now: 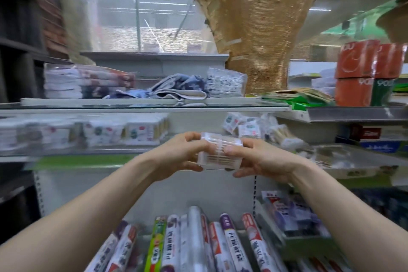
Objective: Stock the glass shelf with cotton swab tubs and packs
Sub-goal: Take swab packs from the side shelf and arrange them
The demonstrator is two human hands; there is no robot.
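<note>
Clear plastic tub (220, 152) of cotton swabs is being gripped between both hands, left (181, 154) and right (257, 159), fingers curled round it, before the glass shelf (88, 152).

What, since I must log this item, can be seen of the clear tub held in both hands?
The tub is a clear plastic box with pale wooden-looking swab sticks lying sideways inside and a ribbed band across its middle. It is held before the glass shelf, the left hand gripping its left end, the right hand its right end.

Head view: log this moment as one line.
held: clear cotton swab tub | left hand: grips tub | right hand: grips tub | position: at glass shelf front, not placed
</note>
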